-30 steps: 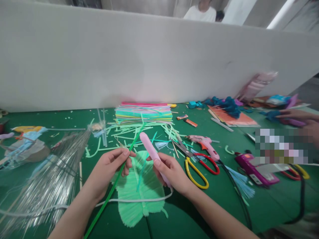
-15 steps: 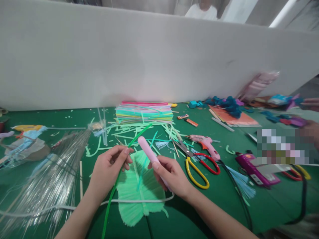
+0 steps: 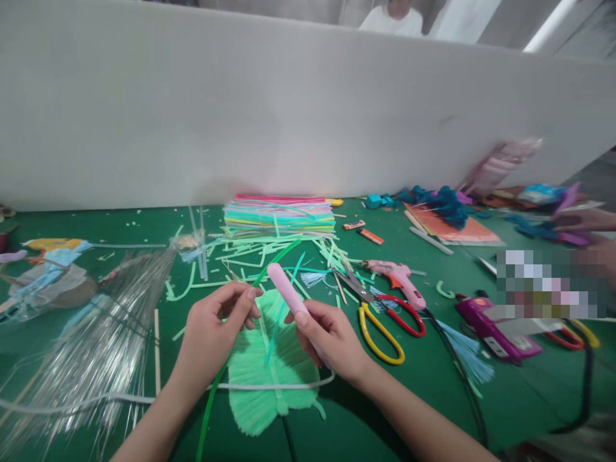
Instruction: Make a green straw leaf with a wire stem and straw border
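Observation:
My left hand [image 3: 221, 324] is closed, thumb against fingers, on a long dark-green strip [image 3: 206, 414] that bends up past the fingertips and hangs down toward the near table edge. A pink, round-ended wand [image 3: 286, 289] with a white cord [image 3: 269, 387] is gripped in my right hand [image 3: 334, 337], its tip pointing up and left. Below both hands lies a fuzzy light-green leaf shape [image 3: 255, 398] with a pale midrib. A thin teal strip [image 3: 282, 314] lies across it. The hands are apart, and the wand tip is near the green strip.
Open scissors [image 3: 382, 330] and a pink glue gun [image 3: 397, 279] lie to the right. Behind are bundled coloured pipe cleaners [image 3: 279, 218] and light-green scraps. Silvery wires [image 3: 115, 321] spread at left. A purple device [image 3: 498, 330] and another person's hand [image 3: 590, 221] are at far right.
My left hand has shifted slightly right with the green strip, whose upper end has moved right too. The wand is nearly still. At far right, the other person's hand has moved left.

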